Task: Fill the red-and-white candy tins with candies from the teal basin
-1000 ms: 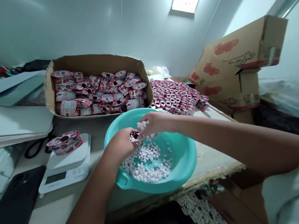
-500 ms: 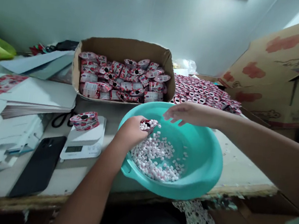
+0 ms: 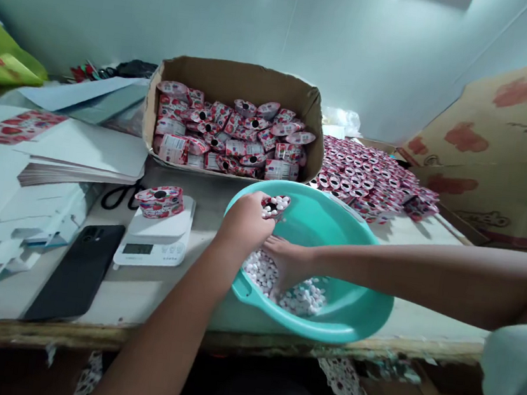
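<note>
My left hand (image 3: 246,221) is closed around a small red-and-pink printed packet (image 3: 275,208), held tilted over the near left part of a teal plastic basin (image 3: 357,254). White tablet-like candies (image 3: 272,202) lie in the packet's open top. Just below, my right hand (image 3: 291,265) reaches into the basin among loose white candies (image 3: 306,297). Its fingers are spread apart, with their tips partly sunk among the candies. To the left, a filled-looking packet of the same print (image 3: 160,203) stands on a white digital scale (image 3: 155,251).
Behind the basin is a cardboard box (image 3: 240,74) of similar packets. A heap of packets (image 3: 367,172) lies to its right. At left are a black phone (image 3: 76,274), scissors (image 3: 117,195) and stacked white card sheets (image 3: 86,156). Large cartons (image 3: 501,137) lean at right.
My right hand has come down from above the basin into the candies. The packet in my left hand has shifted slightly, with fewer candies heaped at its mouth. The view has shifted a little.
</note>
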A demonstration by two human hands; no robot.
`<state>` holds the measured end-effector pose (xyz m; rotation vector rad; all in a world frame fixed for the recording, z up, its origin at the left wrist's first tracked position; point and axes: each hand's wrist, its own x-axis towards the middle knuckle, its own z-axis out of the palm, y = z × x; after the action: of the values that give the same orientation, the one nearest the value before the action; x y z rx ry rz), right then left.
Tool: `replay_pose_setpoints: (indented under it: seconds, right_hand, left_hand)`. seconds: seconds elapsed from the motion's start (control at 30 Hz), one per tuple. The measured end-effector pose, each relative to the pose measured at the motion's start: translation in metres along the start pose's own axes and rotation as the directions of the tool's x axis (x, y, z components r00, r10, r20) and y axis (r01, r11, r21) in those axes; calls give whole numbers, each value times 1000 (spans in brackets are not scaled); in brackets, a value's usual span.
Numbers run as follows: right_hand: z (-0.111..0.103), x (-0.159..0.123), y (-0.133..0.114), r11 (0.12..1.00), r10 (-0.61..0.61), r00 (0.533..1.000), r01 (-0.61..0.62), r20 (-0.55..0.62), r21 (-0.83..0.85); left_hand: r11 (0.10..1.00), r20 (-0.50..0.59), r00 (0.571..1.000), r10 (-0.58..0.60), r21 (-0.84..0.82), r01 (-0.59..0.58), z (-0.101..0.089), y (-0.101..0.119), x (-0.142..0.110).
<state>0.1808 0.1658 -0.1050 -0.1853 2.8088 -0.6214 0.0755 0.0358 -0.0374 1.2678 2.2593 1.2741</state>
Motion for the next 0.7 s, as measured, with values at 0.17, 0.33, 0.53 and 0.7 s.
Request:
replay_pose_setpoints:
  seconds: [0.17, 0.33, 0.53, 0.7]
  right_hand:
    - [1, -22, -16, 994, -31, 993, 18, 118, 106]
    - [-7, -45, -46, 989, -33, 977, 1, 209, 149]
    - [-14, -47, -56, 982, -78, 962, 29, 262, 186]
    - [-9, -44, -53, 988, -75, 947, 29, 313, 151]
  left_hand:
    - [1000, 4, 1000, -10, 18, 9, -3, -5, 3]
    - [999, -14, 1000, -11, 52, 11, -3, -9, 3]
    - [999, 7, 1000, -3, 34, 3, 0, -7, 1]
    - [999, 45, 999, -1, 48, -1, -2, 0, 0]
